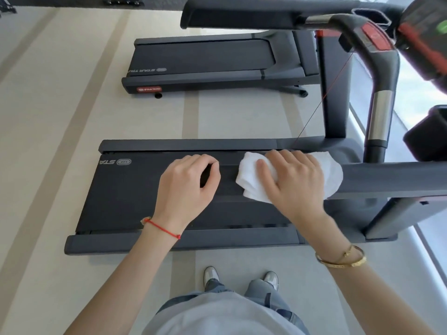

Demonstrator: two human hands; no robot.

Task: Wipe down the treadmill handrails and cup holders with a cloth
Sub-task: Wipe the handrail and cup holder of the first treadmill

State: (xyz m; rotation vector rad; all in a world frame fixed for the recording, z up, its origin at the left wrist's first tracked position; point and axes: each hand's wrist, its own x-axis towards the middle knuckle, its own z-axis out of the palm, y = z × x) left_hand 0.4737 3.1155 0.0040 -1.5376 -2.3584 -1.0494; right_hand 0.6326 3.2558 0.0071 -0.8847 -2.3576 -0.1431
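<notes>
The near dark grey handrail (387,180) of the treadmill runs from the right edge leftward across the middle of the view. A folded white cloth (251,182) is draped over it. My right hand (295,182) lies on the cloth with its fingers curled over the rail's far side and the thumb spread toward the left. My left hand (183,187) grips the rail's left end, thumb and fingers curled round it. The far handrail (242,15) crosses the top. An open pocket (370,16) sits at the console's (425,44) corner.
Under my hands lies the black running belt (135,194) with grey side rails. A second treadmill (205,61) stands beyond on the pale floor. The curved upright with a metal grip (379,117) rises at the right. My shoes (211,274) stand beside the deck.
</notes>
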